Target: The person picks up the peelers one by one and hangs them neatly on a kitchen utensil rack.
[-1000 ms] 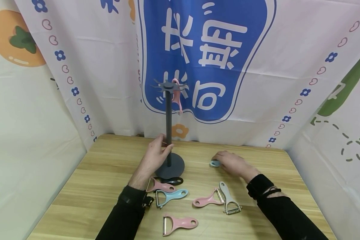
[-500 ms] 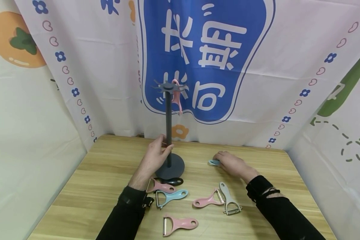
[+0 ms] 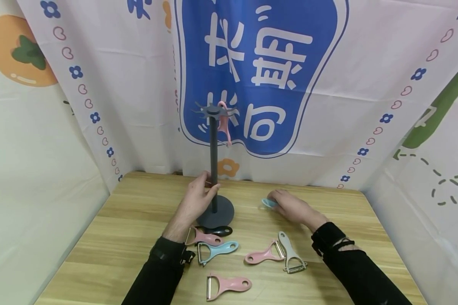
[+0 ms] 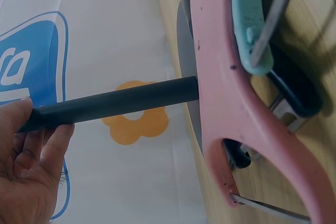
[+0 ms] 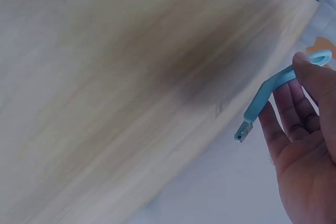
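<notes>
My left hand [image 3: 195, 198] grips the dark upright pole of a stand [image 3: 214, 161] with thumb and fingers, a little above its round base; the left wrist view shows the pole [image 4: 121, 100] between them. From one hook at the stand's top hangs a pink peeler [image 3: 223, 125]. To the right of the stand, my right hand [image 3: 293, 207] pinches a light blue peeler [image 3: 268, 203] by its handle. In the right wrist view this peeler [image 5: 262, 98] is seen edge-on, its holed end past the thumb and its blade end pointing down-left.
In front of the base lie a black peeler [image 3: 222, 231], a pink peeler [image 3: 210, 239] and a blue peeler [image 3: 221, 249], close together. Further right a pink peeler [image 3: 260, 256] touches a grey one [image 3: 290, 250]. Another pink peeler [image 3: 234, 284] lies nearest. A printed cloth [image 3: 145, 106] hangs behind.
My right hand has shifted slightly left and up with the light blue peeler, whose holed end now shows more beyond the fingers. The left hand stays on the pole.
</notes>
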Demonstrator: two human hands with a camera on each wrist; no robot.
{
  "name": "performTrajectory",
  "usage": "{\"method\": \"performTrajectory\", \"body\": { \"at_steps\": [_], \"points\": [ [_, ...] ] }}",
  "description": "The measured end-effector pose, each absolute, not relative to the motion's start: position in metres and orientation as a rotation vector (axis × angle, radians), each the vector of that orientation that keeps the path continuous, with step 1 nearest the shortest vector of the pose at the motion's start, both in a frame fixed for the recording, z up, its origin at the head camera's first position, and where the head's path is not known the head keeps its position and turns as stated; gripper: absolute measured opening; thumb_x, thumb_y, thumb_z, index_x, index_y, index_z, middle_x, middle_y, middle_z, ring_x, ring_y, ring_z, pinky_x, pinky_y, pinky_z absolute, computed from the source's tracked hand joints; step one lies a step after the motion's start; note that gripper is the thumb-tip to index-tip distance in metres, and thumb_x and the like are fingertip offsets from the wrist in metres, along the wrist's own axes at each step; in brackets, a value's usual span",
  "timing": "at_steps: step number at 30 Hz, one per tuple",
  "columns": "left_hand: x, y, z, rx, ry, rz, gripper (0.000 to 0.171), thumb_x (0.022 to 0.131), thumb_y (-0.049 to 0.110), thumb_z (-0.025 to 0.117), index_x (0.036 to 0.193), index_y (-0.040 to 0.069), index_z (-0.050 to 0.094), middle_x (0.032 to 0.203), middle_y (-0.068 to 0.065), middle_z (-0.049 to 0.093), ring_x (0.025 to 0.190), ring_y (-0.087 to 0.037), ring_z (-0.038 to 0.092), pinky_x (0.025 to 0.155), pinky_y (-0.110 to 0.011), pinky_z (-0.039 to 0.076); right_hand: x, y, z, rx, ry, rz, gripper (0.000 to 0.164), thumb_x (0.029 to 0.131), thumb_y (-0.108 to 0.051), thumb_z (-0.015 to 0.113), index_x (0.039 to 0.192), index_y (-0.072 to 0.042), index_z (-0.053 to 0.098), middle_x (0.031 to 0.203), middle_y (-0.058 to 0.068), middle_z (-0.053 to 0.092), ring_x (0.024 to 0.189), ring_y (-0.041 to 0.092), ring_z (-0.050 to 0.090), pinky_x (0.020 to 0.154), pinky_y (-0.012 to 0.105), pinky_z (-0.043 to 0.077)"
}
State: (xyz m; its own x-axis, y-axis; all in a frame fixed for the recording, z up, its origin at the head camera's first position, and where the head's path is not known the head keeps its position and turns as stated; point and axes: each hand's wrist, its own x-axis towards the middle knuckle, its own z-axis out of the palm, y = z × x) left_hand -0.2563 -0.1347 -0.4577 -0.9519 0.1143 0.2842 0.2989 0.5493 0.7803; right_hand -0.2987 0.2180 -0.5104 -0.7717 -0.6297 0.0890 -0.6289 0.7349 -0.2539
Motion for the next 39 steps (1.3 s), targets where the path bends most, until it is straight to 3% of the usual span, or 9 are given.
{"method": "performTrajectory", "body": {
  "at_steps": [10,19,29,39],
  "points": [
    [-0.257,-0.135,-0.458,-0.346,-2.589,-1.360,0.025,0.102,0.029,0.065,0.118,0.011,0.057,0.114,-0.008,0.066,0.107,-0.021,0.067,0.085,-0.032,0.063,-0.297,0.205,-0.493,-1.092,2.941,-0.518,0.033,0.100,-0.008,0.065,0.132,-0.007,0.059,0.122,0.006,0.062,0.114,0.020,0.060,0.096,0.038,0.056],
    [-0.255,-0.135,-0.456,-0.338,-2.589,-1.371,0.025,0.103,0.029,0.065,0.118,0.012,0.057,0.113,-0.007,0.066,0.106,-0.020,0.067,0.085,-0.032,0.063,-0.298,0.194,-0.475,-1.146,2.992,-0.663,0.031,0.097,-0.009,0.070,0.126,-0.003,0.062,0.116,0.008,0.065,0.109,0.024,0.063,0.094,0.039,0.058],
    [-0.257,-0.134,-0.456,-0.350,-2.589,-1.374,0.025,0.103,0.028,0.065,0.118,0.011,0.056,0.113,-0.008,0.066,0.106,-0.022,0.068,0.084,-0.032,0.063,-0.303,0.187,-0.457,-1.073,3.004,-0.775,0.032,0.101,-0.014,0.067,0.130,-0.008,0.058,0.119,0.004,0.061,0.109,0.017,0.060,0.093,0.032,0.056],
    [-0.257,-0.134,-0.457,-0.353,-2.582,-1.377,0.024,0.102,0.027,0.066,0.118,0.012,0.056,0.113,-0.008,0.066,0.107,-0.022,0.068,0.085,-0.033,0.063,-0.300,0.178,-0.436,-1.024,2.999,-0.963,0.036,0.102,-0.011,0.064,0.136,-0.002,0.054,0.121,0.006,0.057,0.111,0.018,0.059,0.094,0.029,0.057]
  ]
}}
